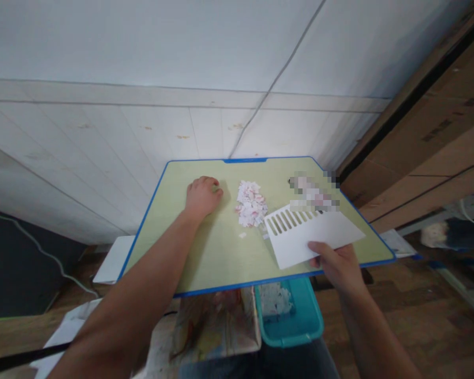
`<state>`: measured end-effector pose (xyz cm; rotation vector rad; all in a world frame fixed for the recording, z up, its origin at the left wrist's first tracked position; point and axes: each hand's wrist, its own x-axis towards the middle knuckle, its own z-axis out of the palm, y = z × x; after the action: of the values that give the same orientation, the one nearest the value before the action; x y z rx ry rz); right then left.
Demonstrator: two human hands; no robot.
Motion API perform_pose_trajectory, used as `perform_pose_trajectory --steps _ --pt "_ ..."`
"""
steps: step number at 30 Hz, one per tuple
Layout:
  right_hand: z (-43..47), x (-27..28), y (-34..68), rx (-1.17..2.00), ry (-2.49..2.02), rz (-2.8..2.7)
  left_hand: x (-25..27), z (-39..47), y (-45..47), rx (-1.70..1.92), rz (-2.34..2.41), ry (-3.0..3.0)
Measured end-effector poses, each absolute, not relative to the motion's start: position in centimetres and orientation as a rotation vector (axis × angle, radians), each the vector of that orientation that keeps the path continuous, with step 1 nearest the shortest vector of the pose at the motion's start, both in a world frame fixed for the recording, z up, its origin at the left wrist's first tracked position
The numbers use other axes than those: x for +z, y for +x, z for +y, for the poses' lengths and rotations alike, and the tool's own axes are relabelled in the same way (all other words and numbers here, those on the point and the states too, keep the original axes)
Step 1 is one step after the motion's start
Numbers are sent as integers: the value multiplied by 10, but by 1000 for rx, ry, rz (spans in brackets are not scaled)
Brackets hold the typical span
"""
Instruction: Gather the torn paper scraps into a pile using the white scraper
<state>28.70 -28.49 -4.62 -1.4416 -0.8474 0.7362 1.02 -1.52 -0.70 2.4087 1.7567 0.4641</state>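
My right hand (337,263) grips the near edge of a flat white card (319,237), thumb on top. A row of parallel slots is cut along the card's far left side. The card is over the right part of the yellow-green tabletop (217,268). Left of the card lies a loose heap of small white and pinkish paper pieces (250,204), with a few strays near it. My left hand (204,196) rests on the tabletop left of the heap, fingers curled. Whatever may be inside it is hidden.
A pixelated patch (312,192) covers something at the table's back right. Below the front edge stand a teal bin (294,334) with white bits inside and an open carton (240,345). Large cardboard boxes (426,126) rise at the right. A cable (272,87) runs down the wall behind.
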Motion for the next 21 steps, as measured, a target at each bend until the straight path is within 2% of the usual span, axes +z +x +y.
perform_pose_trajectory --steps 12,21 --pt "-275 -26 290 588 -1500 -1094 -8 -22 7 479 1743 2404" --pt "-295 -24 296 579 -1723 -1184 -27 -35 -16 714 1644 2332"
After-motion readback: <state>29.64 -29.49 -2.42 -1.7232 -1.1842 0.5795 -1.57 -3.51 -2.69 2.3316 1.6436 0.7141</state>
